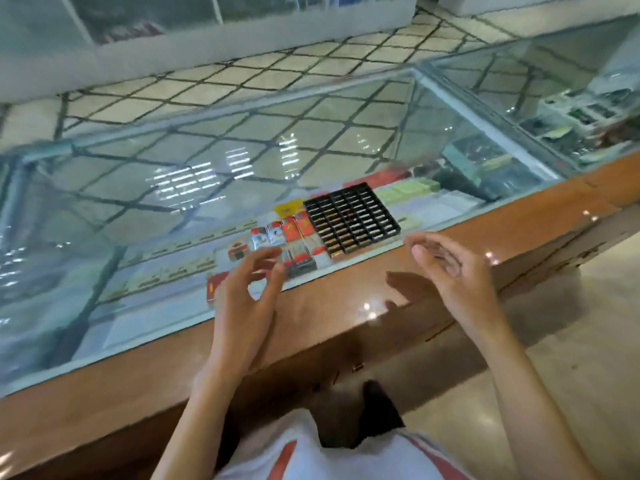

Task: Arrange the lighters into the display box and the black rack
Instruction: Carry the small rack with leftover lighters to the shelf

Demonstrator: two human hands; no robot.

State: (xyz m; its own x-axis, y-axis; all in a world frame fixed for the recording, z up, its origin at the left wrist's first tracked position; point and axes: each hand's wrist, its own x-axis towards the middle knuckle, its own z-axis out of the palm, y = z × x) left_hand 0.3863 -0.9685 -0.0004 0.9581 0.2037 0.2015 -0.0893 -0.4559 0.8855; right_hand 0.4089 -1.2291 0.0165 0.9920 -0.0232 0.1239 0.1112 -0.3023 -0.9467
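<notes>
The black rack (351, 220) is seen on the glass surface (166, 209), close to its wooden rim (329, 306). Its cells appear nearly all filled with gold-topped pieces. It is judged rigid but light, easily slid on glass, and best taken by its two short edges. Just left of it a dark box (299, 263), taken to be the display box though blurred, would be lifted by its side walls. The loose lighters (282, 232), standing between box and rack, are judged small, hard, smooth and easily toppled; each should be pinched across its flat faces.

The glass itself is fragile and slippery. A yellow card (287, 207), a red pack (214, 287) and a small red-and-black box (238, 251) crowd the approach.

The left hand (249, 282) hovers beside the dark box, fingers loosely curled on nothing; the right hand (446, 268) hangs over the rim, fingers relaxed apart, empty.
</notes>
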